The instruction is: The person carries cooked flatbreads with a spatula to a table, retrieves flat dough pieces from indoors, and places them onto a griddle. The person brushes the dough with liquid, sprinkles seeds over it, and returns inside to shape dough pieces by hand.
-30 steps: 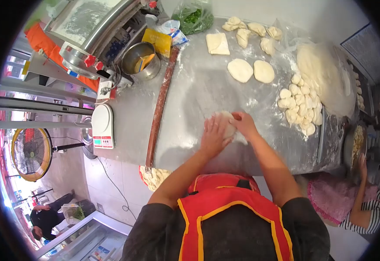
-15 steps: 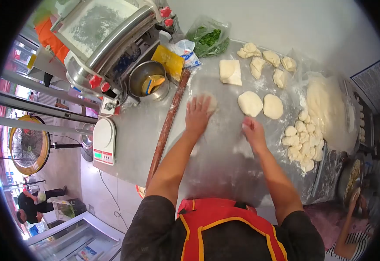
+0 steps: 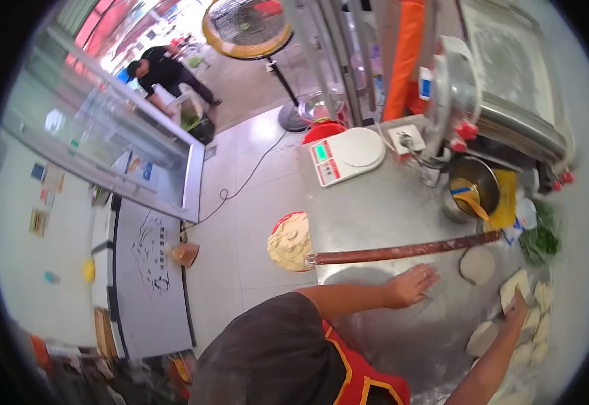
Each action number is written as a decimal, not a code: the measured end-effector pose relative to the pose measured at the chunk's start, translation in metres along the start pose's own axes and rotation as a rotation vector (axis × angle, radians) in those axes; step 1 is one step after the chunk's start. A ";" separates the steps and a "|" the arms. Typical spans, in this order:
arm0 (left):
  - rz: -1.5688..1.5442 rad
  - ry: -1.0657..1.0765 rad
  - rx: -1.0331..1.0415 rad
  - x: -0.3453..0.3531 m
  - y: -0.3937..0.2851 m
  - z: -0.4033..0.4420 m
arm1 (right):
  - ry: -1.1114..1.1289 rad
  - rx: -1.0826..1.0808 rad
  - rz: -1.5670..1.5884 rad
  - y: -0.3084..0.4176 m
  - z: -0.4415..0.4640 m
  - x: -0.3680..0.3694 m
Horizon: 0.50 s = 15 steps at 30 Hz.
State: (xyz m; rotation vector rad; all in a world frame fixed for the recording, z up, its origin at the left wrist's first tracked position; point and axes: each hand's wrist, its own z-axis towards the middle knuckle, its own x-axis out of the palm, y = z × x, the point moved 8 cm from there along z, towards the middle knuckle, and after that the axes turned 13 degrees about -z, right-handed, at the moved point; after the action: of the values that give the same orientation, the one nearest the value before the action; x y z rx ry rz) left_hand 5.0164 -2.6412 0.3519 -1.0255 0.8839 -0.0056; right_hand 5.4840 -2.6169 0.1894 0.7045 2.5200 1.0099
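Note:
My left hand [image 3: 412, 285] is over the steel table, palm turned partly sideways, fingers apart and holding nothing. It is below the long brown rolling pin [image 3: 402, 252]. Beyond its fingertips lies a round flat dough piece [image 3: 477, 264]. My right hand [image 3: 517, 305] is at the lower edge of the square folded dough [image 3: 514, 287], its fingers closed on that edge. Another round dough piece [image 3: 483, 338] lies below, near my right forearm. Several folded dough pieces [image 3: 541, 331] are beside the wall.
A kitchen scale [image 3: 348, 155] sits at the table's far corner. A metal pot [image 3: 470, 189], a green bag [image 3: 541, 236] and a roller machine [image 3: 510, 81] are at the right. A bowl of dough [image 3: 291, 241] is below the table edge. A person [image 3: 173, 74] bends beside a fan [image 3: 247, 30].
The view has turned left. My left hand has left the round dough, now lying near the rolling pin. My right hand has moved to the square dough and taken hold of its edge.

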 end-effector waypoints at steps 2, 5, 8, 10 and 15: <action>-0.028 0.029 -0.001 0.000 0.000 0.002 | -0.113 -0.102 -0.129 0.017 0.014 -0.004; -0.037 0.025 0.038 0.001 -0.005 0.000 | -0.224 -0.400 -0.275 0.051 -0.049 0.011; -0.031 0.037 0.024 0.001 -0.002 -0.002 | -0.340 -0.526 -0.439 0.077 -0.106 0.031; -0.005 0.036 0.005 0.007 0.001 -0.002 | -0.374 -0.531 -0.457 0.087 -0.148 0.041; 0.079 0.109 -0.044 0.009 -0.001 -0.003 | -0.042 -0.371 -0.199 0.045 -0.259 0.081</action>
State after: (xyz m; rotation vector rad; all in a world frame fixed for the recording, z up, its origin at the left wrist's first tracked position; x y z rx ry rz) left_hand 5.0210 -2.6472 0.3466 -1.0384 1.0269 0.0254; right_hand 5.3098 -2.6852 0.3905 0.3546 2.2226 1.3206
